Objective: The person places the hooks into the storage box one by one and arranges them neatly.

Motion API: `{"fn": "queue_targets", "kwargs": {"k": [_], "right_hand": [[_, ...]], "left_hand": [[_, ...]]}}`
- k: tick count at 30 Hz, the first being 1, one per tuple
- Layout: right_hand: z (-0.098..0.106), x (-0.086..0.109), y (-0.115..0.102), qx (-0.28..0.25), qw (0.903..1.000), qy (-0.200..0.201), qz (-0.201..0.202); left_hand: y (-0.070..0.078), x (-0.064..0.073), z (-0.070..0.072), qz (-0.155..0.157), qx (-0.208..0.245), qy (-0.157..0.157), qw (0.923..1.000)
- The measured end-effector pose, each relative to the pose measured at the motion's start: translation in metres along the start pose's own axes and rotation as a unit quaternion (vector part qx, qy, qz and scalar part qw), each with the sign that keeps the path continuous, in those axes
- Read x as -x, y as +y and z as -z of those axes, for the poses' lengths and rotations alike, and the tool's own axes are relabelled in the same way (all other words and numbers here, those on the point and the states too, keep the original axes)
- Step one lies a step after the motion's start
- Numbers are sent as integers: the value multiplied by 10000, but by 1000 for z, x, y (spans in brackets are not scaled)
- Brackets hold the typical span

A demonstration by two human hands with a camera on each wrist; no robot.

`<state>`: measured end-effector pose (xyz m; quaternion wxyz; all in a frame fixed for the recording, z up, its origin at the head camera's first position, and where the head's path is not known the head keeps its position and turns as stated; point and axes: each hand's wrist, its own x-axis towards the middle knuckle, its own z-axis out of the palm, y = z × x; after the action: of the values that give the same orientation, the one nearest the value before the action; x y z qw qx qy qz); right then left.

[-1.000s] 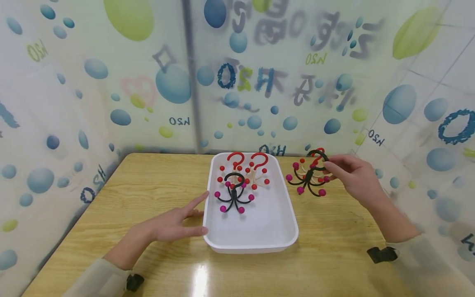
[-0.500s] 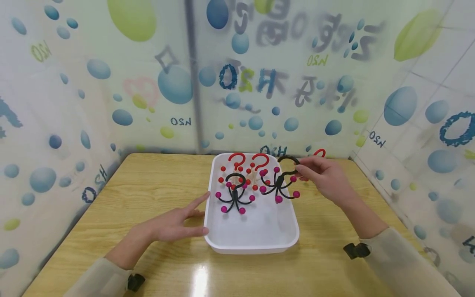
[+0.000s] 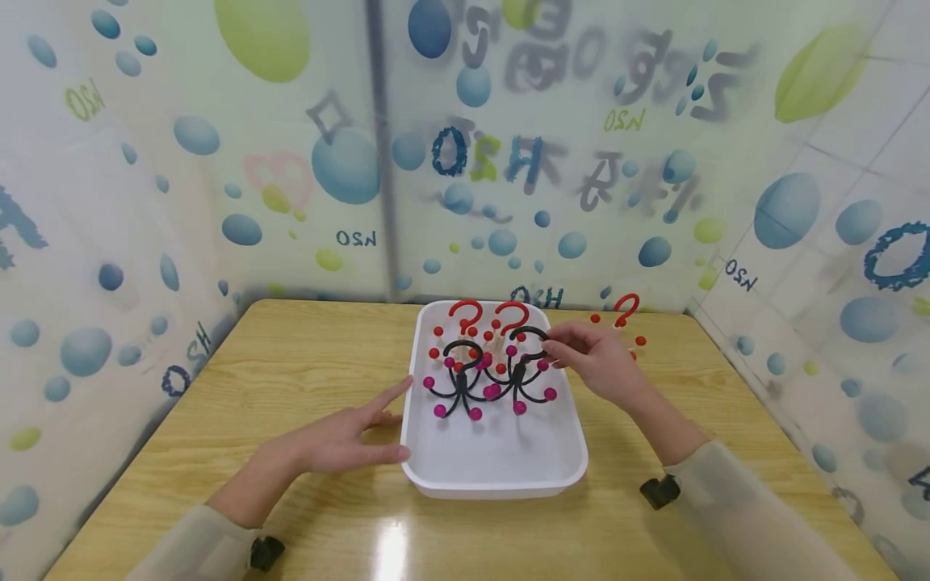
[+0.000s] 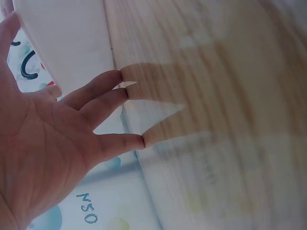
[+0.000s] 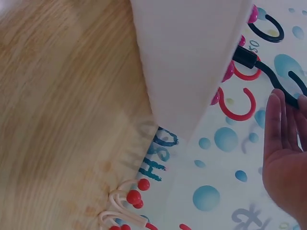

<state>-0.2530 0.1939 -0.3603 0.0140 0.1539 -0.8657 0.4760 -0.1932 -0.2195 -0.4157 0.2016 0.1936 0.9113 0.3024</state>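
**Right grip pinches a black hook rack over the tray; left grip lies flat on the tabletop**

Your right hand pinches the top hook of a black rack with magenta ball tips, thumb and fingertips closed on the hook's curve. In the head view the rack sits in the far half of the white tray, at about 9 o'clock from your hand; whether its legs touch the tray floor cannot be told. The right wrist view shows your fingers next to the black hook, with the tray's outer wall filling the middle of that picture.

Just beside the held rack, at its 9 o'clock, stands a second black rack with magenta tips; their legs meet or overlap in the middle. At 12 o'clock from both, against the tray's far wall, stand two cream racks with red hooks and red balls.

Outside the tray, at about 1 o'clock from your right hand, one more cream rack with a red hook rests on the wooden tabletop, partly hidden behind the hand. The right wrist view shows its cream legs and red balls on the wood.

Your left hand lies flat on the tabletop at 9 o'clock from the tray, fingers straight and spread, gripping nothing. Its fingertips reach the tray's left rim; the left wrist view shows them close by the tray's white wall.
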Motion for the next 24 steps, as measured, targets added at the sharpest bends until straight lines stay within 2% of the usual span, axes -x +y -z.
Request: {"fn": "queue_targets", "kwargs": {"k": [4,12,24], "right_hand": [[-5,-2,6,40,10000,-63,-4],[-10,-8,13,257,9989,-223,-322],[-13,-13,26,-5,9989,-228,-404]], "left_hand": [[0,0,0,14,-17,-2,10000],[2,1,0,67,7,-22,10000],[2,0,0,41,19,-31,10000]]}}
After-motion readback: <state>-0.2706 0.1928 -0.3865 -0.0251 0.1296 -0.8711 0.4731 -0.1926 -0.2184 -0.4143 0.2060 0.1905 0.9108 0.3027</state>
